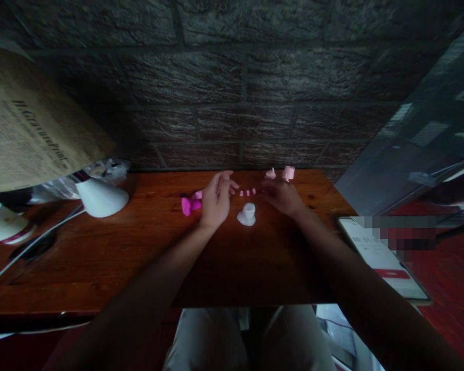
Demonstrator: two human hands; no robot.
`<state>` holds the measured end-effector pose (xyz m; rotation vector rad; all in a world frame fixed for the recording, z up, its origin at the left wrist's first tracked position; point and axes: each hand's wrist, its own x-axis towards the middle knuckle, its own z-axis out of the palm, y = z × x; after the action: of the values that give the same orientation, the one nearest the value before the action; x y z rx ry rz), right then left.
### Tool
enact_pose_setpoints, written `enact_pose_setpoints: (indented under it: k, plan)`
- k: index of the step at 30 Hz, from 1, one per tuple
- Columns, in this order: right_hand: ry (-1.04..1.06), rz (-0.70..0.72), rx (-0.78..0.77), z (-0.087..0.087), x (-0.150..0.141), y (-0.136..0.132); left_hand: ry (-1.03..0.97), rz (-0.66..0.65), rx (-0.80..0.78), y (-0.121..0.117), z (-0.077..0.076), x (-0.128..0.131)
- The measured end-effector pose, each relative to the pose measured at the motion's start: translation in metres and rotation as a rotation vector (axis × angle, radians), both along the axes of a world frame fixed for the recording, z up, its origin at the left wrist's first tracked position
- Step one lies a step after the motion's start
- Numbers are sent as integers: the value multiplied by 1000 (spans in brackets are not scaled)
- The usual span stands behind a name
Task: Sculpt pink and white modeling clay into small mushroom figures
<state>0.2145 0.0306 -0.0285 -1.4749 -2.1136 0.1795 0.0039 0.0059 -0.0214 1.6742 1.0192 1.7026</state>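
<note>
My left hand [215, 200] is above the wooden table, fingers loosely bent and apart, holding nothing I can see. Just beyond its fingertips lies a short row of small pink pieces [248, 193]. At the right end of that row are the fingertips of my right hand [280, 197], drawn together; what they hold, if anything, is hidden. Between the hands and nearer to me sits a white soft-looking lump [249, 214] with a round raised top. A bright magenta lump [186, 206] lies left of my left hand, a paler pink piece partly hidden behind that hand.
A pale pink cup-shaped piece [288, 172] and a smaller pink piece [270, 173] are by the brick wall. A lamp with a paper shade [34, 123] and white base [102, 198] stands left, beside a paper cup [3, 222]. A phone or tablet [382, 257] lies right.
</note>
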Motion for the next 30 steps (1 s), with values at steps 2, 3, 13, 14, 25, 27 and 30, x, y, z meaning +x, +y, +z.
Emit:
enact_pose_setpoints:
  k: [2,3,13,14,25,27,30]
  plan:
    - [-43,-33,-26,0,4,-1,3,-1,5,0,0,0]
    - [-46,-47,-40,0,5,-1,9,-4,7,0,-1,0]
    - [234,14,-55,-5,0,-1,55,-35,-2,0,-4,1]
    - [273,39,-54,-6,-1,-1,68,-46,-2,0,-4,1]
    - [224,86,-42,-12,-16,1,139,-98,17,1,-7,3]
    - [205,104,-32,-12,-18,2,143,-99,26,1,-7,2]
    - [235,87,-50,-13,-20,3,147,-98,33,0,-7,2]
